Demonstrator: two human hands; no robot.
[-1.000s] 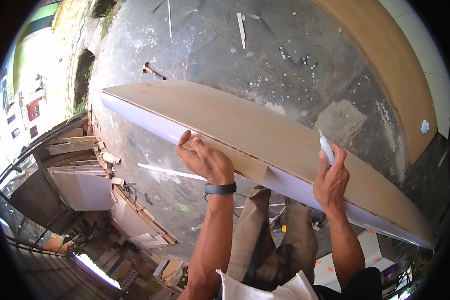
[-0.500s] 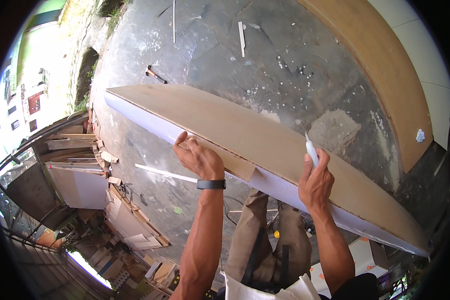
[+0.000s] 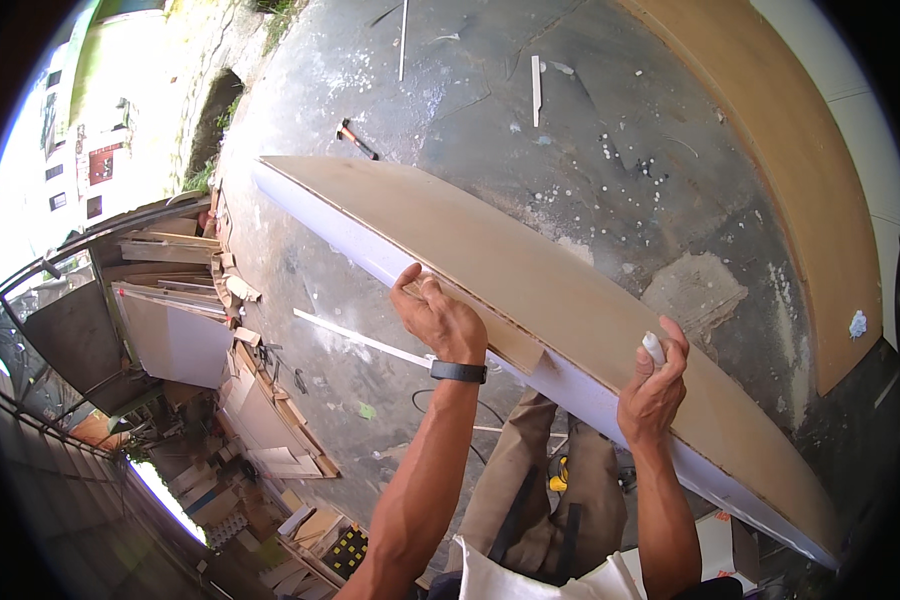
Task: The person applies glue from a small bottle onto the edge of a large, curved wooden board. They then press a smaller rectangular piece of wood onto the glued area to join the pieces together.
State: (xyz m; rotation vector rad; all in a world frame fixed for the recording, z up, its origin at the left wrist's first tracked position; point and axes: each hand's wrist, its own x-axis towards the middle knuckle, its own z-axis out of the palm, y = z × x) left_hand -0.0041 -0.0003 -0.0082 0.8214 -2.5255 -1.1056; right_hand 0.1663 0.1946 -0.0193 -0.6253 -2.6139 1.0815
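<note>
A long wooden panel [image 3: 530,265] with a brown face and a pale lavender edge slants across in front of me, from upper left to lower right. My left hand [image 3: 445,318], a dark band on its wrist, has its fingers bent at the panel's near edge. It grips a short brown strip [image 3: 515,347] lying along that edge; the exact grip is partly hidden by the hand. Above the panel's right half, my right hand [image 3: 658,385] is closed around a small white squeeze bottle [image 3: 653,348], seen nearly end-on.
A hammer [image 3: 356,139] lies on the grey floor beyond the panel's far left end. A long white strip [image 3: 360,338] lies left of my left hand. Wood offcuts [image 3: 175,255] are stacked at left. A large curved brown board [image 3: 830,220] stands far right. Something yellow [image 3: 560,474] shows between my legs.
The view has shifted, so the panel and both hands appear further right and lower. The bottle in my right hand has tilted from upright nozzle to nearly end-on. My left hand keeps its place on the edge.
</note>
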